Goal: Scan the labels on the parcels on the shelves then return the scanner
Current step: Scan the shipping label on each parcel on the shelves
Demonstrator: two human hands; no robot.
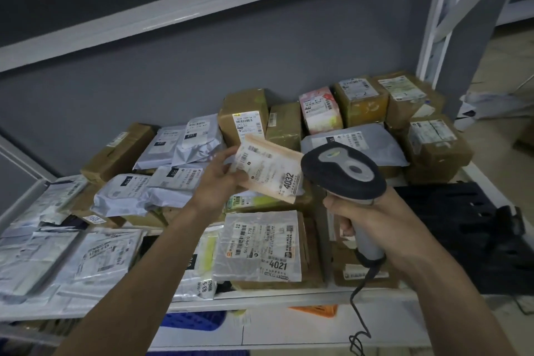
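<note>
Left hand [218,182] pinches a small pink parcel [270,169] by its left edge, lifted above the shelf [260,299] pile; right hand [368,215] grips the scanner [344,173] handle, head just right of the label. Risk: that slim edge-hold lets the parcel sag or tilt, spoiling the read. Grey mailers [121,193] left, 4021 parcel [260,246] near, brown boxes [433,147] far right crowd the set-down space; the cable [359,298] could snag.

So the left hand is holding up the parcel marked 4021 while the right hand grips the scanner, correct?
Not quite. In the head view the left hand holds up the pinkish parcel marked 4032; the parcel marked 4021 lies flat on the shelf below it. The right hand does grip the scanner.
</note>
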